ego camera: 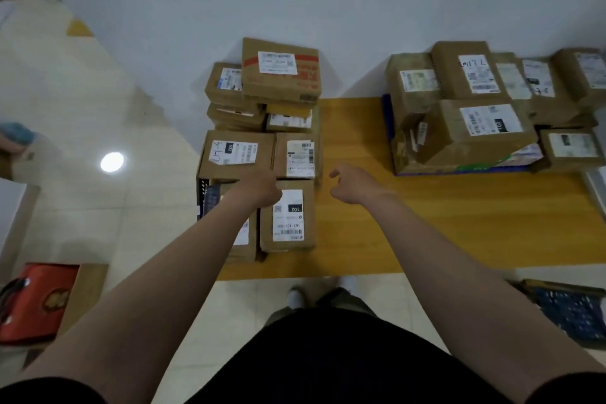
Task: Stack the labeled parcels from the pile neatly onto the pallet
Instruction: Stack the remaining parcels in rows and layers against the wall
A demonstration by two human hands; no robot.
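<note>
Head view: the left hand point(260, 188) rests knuckles-up on the neat stack of labeled parcels point(239, 154), its fingers hidden, so I cannot tell whether it grips one. The 102 parcel point(288, 216) lies just at its 5 o'clock. At its 3 o'clock the right hand point(352, 184) hovers loose and empty over the wooden surface point(426, 226). The jumbled pile point(475, 121) sits at 2 o'clock, well apart.
</note>
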